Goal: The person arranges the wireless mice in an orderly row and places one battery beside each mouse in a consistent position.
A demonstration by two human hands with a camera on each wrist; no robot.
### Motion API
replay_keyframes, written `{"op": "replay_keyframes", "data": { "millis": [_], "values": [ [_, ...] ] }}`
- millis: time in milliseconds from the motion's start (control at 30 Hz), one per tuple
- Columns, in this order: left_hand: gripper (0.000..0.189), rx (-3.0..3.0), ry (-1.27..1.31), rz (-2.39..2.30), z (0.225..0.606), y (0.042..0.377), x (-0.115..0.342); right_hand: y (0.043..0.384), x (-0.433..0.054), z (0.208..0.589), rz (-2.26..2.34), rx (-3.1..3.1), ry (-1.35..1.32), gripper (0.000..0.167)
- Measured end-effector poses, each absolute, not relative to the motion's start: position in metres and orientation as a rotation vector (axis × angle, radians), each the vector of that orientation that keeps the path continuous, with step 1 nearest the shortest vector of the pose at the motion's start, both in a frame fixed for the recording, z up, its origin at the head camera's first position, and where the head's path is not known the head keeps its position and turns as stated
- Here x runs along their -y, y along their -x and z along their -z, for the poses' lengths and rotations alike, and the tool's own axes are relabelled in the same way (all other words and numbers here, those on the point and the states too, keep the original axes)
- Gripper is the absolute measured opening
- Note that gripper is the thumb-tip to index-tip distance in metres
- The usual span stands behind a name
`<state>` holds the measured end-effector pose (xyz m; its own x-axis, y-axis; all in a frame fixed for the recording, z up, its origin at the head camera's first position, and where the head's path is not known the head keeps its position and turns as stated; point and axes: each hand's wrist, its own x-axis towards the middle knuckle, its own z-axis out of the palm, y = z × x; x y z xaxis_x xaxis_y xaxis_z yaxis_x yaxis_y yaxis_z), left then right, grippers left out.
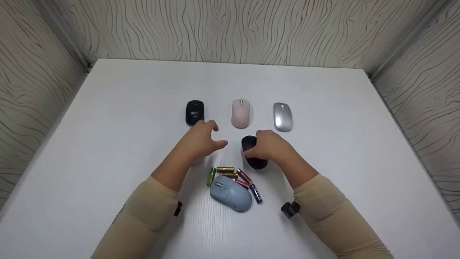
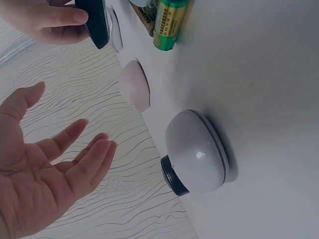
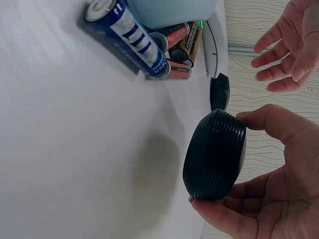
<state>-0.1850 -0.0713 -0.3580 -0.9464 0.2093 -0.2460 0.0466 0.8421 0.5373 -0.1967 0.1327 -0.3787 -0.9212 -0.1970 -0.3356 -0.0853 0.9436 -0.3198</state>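
Observation:
My right hand [image 1: 275, 145] pinches a black computer mouse [image 1: 258, 163] by its sides between thumb and fingers. In the right wrist view that black mouse [image 3: 214, 157] is raised off the table, with its shadow on the white surface. My left hand [image 1: 201, 142] holds nothing, and its fingers are spread and loosely bent in the left wrist view. Below the left hand a white mouse [image 2: 194, 149] sits on the table, mostly hidden by the forearm in the head view. Another black mouse [image 1: 194, 112] lies just beyond the left fingers.
A pink mouse [image 1: 240, 113] and a silver mouse [image 1: 283, 117] lie farther back. Nearer the body is a light blue mouse [image 1: 231, 194], bordered by several batteries: green [image 1: 211, 177], gold [image 1: 225, 169], red [image 1: 244, 176] and blue [image 1: 256, 193]. Patterned panels [image 1: 230, 32] wall the table.

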Motion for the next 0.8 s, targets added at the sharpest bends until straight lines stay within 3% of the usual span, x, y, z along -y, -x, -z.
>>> {"op": "replay_keyframes", "data": {
  "millis": [433, 800],
  "values": [
    [0.053, -2.711, -0.174, -0.772, 0.36, 0.195, 0.072, 0.214, -0.114, 0.385, 0.433, -2.715, 0.135, 0.052],
    [0.054, -2.7, -0.172, -0.783, 0.362, 0.198, 0.072, 0.219, -0.104, 0.394, 0.477, -2.714, 0.067, 0.068]
  ]
}}
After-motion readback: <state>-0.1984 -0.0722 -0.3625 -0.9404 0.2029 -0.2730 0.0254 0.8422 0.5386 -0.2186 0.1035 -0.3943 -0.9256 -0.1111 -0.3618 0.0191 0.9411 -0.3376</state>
